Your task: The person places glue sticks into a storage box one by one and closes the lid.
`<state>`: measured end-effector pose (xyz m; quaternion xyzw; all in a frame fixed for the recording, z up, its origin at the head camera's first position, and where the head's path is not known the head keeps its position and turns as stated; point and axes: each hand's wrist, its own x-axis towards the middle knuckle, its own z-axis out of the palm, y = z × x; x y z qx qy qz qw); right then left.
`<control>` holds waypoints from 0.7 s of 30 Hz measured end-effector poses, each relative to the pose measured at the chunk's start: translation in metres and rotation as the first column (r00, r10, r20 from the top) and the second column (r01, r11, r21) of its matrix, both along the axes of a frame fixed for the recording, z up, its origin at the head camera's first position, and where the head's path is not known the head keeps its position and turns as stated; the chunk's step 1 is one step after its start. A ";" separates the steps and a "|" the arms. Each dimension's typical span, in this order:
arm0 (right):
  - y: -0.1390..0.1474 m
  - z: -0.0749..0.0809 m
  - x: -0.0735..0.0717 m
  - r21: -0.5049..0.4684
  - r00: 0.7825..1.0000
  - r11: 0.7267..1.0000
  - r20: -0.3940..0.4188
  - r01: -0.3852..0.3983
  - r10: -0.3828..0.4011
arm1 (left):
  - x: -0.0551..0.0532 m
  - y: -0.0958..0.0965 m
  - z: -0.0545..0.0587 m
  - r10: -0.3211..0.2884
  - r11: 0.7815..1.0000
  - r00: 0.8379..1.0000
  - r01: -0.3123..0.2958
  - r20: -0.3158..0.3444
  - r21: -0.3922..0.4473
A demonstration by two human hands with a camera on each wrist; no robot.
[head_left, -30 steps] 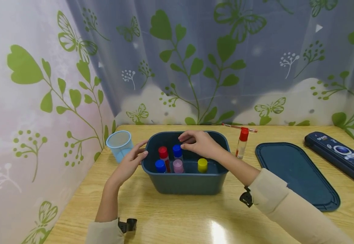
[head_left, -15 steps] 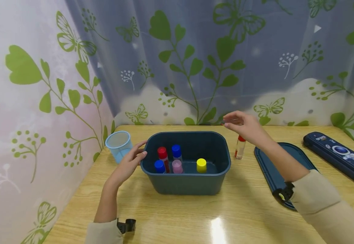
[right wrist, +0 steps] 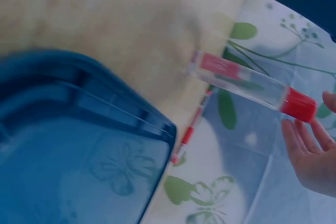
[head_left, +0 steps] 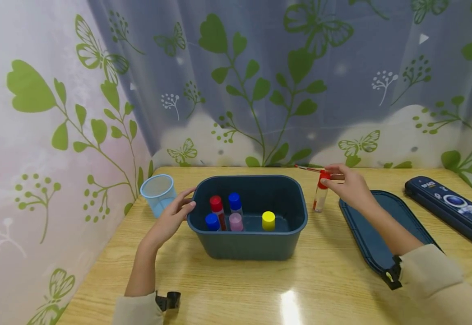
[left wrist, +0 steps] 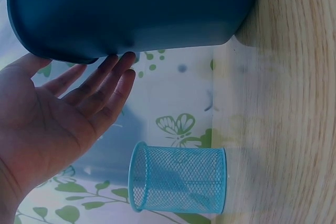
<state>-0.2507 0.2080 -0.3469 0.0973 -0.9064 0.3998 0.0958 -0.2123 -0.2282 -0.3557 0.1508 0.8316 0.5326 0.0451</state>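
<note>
In the head view, my left hand [head_left: 174, 211] rests against the left end of a dark blue plastic bin [head_left: 252, 246], fingertips touching its wall near the rim. Inside the bin stand two blue-capped bottles [head_left: 234, 201], a red-capped bottle [head_left: 216, 203], a pink-capped one [head_left: 236, 221] and a yellow-capped one [head_left: 268, 220]. To the bin's right, my right hand [head_left: 349, 187] is around the red cap of a clear glue bottle [head_left: 320, 198] standing upright on the table. The right wrist view shows thumb and fingers [right wrist: 302, 142] either side of that cap, not plainly gripping it.
A light blue mesh cup [head_left: 158, 194] stands left of the bin. The bin's dark lid [head_left: 386, 230] lies at the right, with a navy pencil case [head_left: 455, 210] beyond it. A red pen [head_left: 307, 168] lies at the table's back edge, before the patterned curtain.
My right hand has left the bin's inside and moved right to the cap of the glue bottle. The left hand stays at the bin's left end.
</note>
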 end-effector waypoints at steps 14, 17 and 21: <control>-0.004 -0.028 -0.003 -0.112 0.989 0.993 -0.144 0.028 -0.044 | 0.000 0.001 0.000 -0.015 1.000 1.000 0.014 -0.007 -0.004; -0.005 -0.030 -0.004 -0.122 0.985 0.992 -0.166 0.028 -0.048 | 0.000 0.001 0.000 -0.016 1.000 1.000 0.016 -0.010 -0.004; -0.007 -0.028 -0.002 -0.120 0.983 0.992 -0.178 0.031 -0.052 | 0.001 0.000 0.000 -0.008 1.000 1.000 0.008 -0.004 -0.004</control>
